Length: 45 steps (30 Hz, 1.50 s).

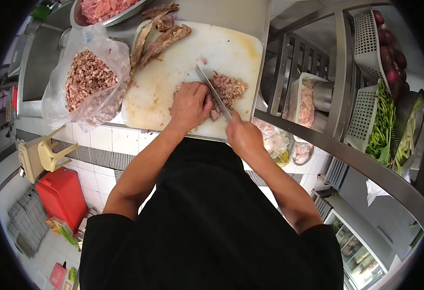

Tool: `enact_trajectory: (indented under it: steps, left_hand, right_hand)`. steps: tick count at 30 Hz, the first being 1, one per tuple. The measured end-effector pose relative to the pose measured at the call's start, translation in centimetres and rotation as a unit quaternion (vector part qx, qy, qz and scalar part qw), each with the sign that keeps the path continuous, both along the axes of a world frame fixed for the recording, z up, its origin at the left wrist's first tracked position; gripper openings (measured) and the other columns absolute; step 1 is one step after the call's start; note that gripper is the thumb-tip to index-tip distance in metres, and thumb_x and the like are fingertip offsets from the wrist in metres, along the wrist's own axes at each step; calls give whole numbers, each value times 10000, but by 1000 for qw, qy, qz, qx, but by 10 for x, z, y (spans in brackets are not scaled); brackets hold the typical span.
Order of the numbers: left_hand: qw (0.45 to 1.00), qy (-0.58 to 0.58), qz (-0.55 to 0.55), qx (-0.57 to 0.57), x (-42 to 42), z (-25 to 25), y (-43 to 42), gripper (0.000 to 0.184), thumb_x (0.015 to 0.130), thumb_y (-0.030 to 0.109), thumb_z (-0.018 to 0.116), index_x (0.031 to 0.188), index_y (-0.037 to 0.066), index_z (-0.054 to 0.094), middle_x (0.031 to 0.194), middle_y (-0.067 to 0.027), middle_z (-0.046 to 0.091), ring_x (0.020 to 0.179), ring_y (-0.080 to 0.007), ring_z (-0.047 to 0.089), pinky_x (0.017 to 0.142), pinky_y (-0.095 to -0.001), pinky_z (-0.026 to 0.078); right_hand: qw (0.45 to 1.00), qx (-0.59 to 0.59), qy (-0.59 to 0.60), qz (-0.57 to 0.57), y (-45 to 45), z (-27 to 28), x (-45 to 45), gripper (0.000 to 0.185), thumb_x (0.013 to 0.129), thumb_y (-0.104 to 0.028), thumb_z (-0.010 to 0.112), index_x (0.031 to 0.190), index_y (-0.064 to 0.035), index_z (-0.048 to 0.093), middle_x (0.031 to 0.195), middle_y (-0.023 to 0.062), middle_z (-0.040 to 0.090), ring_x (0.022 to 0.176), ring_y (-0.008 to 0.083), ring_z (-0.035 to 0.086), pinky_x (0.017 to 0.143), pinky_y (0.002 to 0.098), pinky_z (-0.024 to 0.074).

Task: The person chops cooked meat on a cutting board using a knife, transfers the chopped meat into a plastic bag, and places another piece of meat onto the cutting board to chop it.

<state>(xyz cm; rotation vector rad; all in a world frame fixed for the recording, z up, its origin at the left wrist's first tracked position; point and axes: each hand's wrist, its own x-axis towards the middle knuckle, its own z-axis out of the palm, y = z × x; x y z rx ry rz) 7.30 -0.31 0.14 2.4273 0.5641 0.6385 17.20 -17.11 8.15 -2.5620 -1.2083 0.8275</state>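
Note:
My right hand (243, 137) grips a kitchen knife (213, 92), whose blade slants up and left across the white cutting board (188, 50). Just left of the blade, my left hand (191, 104) has its fingers curled down over a piece of meat, mostly hidden beneath them. Chopped meat (229, 89) lies in a small heap to the right of the knife. Long strips of dark cooked meat (166, 43) rest at the board's upper left.
Left of the board sits a clear plastic bag (52, 99) of diced meat (88, 77). A metal bowl (117, 19) of raw pink meat is at the top. To the right, a metal rack (340, 72) holds baskets of greens (382, 128) and red onions (390, 53). Bagged food (274, 137) sits below.

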Motion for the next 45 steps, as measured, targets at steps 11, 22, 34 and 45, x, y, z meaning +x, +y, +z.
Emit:
enact_trajectory:
  steps: [11, 22, 34, 45]
  left_hand:
    - [995, 52, -73, 52, -31, 24, 11, 841, 761, 511, 818, 1416, 54, 554, 1353, -205, 537, 1310, -399, 483, 1145, -517, 376]
    - [994, 37, -59, 79, -21, 29, -10, 539, 803, 316, 806, 1284, 127, 653, 1448, -158, 499, 1400, -388, 425, 1177, -629, 288]
    - [997, 71, 9, 6, -30, 29, -16, 294, 768, 177, 802, 996, 77, 646, 1415, -160, 527, 1358, -400, 458, 1160, -625, 296]
    - [999, -3, -50, -1, -16, 11, 4, 302, 850, 191, 752, 1080, 40, 627, 1185, -169, 618, 1087, -383, 590, 962, -467, 482]
  right_hand:
    - [996, 90, -4, 2, 15, 20, 26, 213, 989, -219, 546, 1029, -10, 554, 762, 269, 691, 740, 479, 689, 692, 598, 527]
    - [999, 39, 22, -31, -41, 40, 12, 215, 986, -216, 577, 1042, -8, 564, 775, 240, 706, 724, 468, 686, 701, 571, 539]
    - [995, 23, 64, -68, -39, 51, 17, 240, 998, -233, 570, 1065, -2, 569, 807, 243, 713, 779, 470, 687, 750, 570, 526]
    - [999, -23, 21, 25, -38, 68, 3, 200, 999, -206, 570, 1014, -7, 555, 719, 245, 681, 726, 455, 691, 699, 565, 537]
